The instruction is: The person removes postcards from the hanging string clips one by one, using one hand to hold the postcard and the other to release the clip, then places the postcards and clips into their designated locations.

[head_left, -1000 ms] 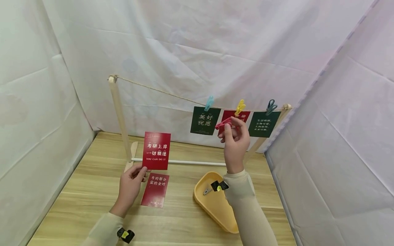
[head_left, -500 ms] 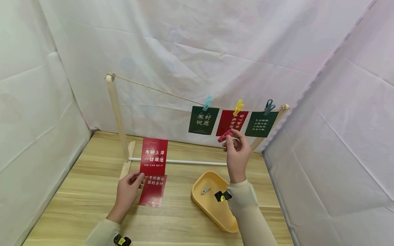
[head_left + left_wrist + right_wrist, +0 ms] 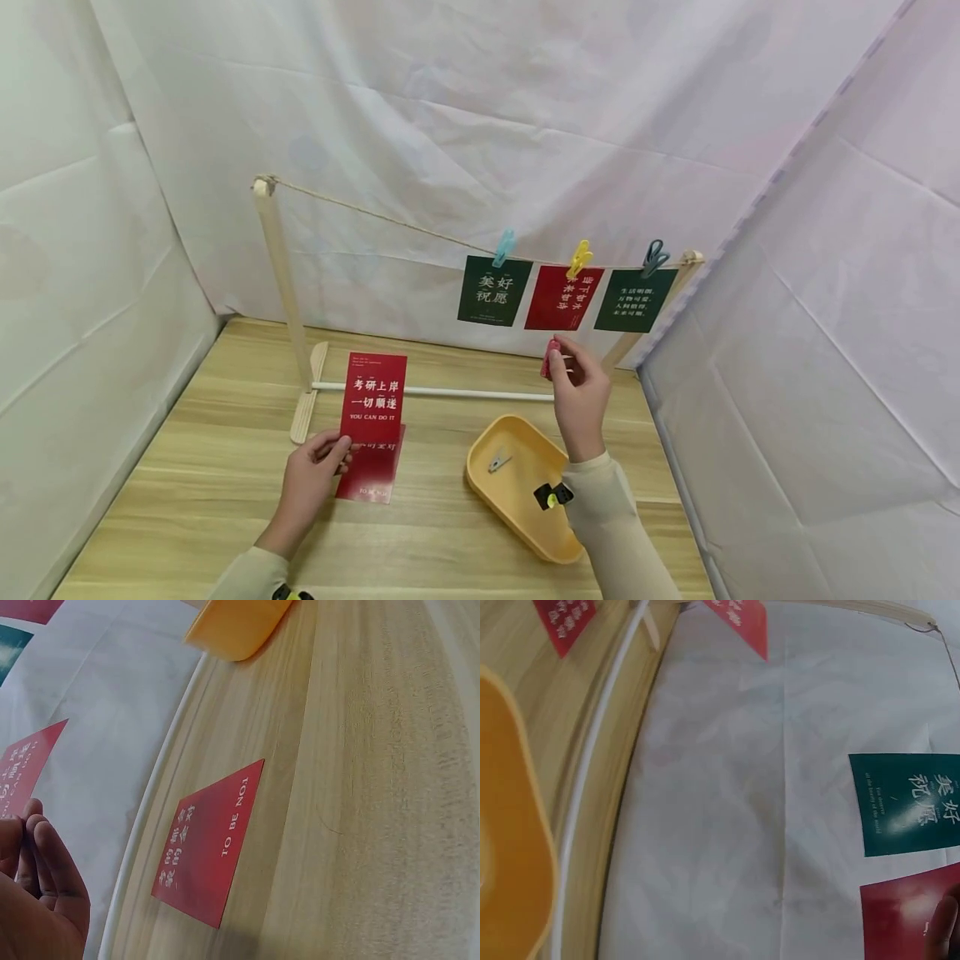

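Observation:
My left hand (image 3: 311, 479) pinches a red card (image 3: 372, 398) with white writing by its lower left corner, holding it upright above the table. Below it a second red card (image 3: 366, 482) lies flat, partly covered in the head view but fully visible in the left wrist view. Between thumb and fingers of my right hand (image 3: 583, 396) is a pink clothespin (image 3: 549, 360), just below the hanging cards. From the twine (image 3: 397, 223) hang a green card (image 3: 491, 293) on a light blue clothespin (image 3: 504, 246), a red card (image 3: 561, 300) on a yellow one, and another green card (image 3: 633, 302) on a dark teal one.
Two wooden posts, the left one (image 3: 283, 283) taller-looking, carry the twine, with a white rod (image 3: 465, 393) joining them low down. A yellow tray (image 3: 517, 500) holds a grey clothespin (image 3: 499, 462). White cloth (image 3: 450, 125) encloses the wooden table (image 3: 225, 467) behind and at both sides.
My left hand has lowered its card, which now overlaps the flat one in view. The right hand has dropped below the hanging cards, and the pink clothespin has turned more upright.

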A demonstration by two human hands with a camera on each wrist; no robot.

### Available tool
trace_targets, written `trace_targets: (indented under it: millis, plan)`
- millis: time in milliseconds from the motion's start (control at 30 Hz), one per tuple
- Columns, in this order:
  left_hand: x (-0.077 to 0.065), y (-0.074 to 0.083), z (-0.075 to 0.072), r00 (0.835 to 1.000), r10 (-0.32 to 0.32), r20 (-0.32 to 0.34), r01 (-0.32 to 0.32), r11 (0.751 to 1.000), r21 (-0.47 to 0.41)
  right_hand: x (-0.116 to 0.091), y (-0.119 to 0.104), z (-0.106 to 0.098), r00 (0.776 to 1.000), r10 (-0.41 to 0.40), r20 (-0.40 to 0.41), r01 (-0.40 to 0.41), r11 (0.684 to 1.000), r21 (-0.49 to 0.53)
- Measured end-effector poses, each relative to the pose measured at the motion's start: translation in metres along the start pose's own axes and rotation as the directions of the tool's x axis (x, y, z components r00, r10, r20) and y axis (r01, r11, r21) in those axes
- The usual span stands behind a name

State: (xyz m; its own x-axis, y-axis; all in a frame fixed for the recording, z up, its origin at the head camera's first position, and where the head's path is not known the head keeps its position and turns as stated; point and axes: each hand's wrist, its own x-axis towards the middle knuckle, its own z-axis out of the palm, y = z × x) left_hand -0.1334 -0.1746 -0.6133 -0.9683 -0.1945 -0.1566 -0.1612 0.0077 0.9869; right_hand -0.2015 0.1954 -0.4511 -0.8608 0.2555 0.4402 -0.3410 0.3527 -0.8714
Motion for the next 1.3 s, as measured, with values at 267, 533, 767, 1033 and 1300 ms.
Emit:
trace_targets:
  millis: [267, 533, 767, 1033, 1300]
  plan:
    - [-0.003, -0.011, -0.004, 1.0, -0.027, 0.009, 0.027, 0.999, 0.018, -0.013, 0.006, 0.001, 0.996, 0.027, 0.089, -0.019, 0.996, -0.089]
    - [-0.002, -0.021, -0.011, 0.993, -0.112, 0.026, 0.112, 0.994, 0.013, -0.024, 0.045, -0.003, 0.943, 0.109, 0.316, -0.089, 0.993, -0.08]
    - [-0.008, -0.03, -0.013, 0.995, -0.097, 0.023, 0.096, 0.995, 0.03, -0.034, 0.069, -0.012, 0.74, 0.175, 0.649, 0.064, 0.942, -0.328]
    - [-0.012, -0.042, -0.014, 0.99, -0.138, 0.024, 0.138, 0.99, 0.01, -0.045, 0.092, -0.012, 0.404, 0.181, 0.896, 0.176, 0.947, -0.27]
    - [-0.013, -0.052, -0.014, 0.984, -0.172, 0.048, 0.169, 0.984, 0.052, -0.056, 0.114, -0.009, 0.305, 0.178, 0.936, 0.251, 0.933, -0.26]
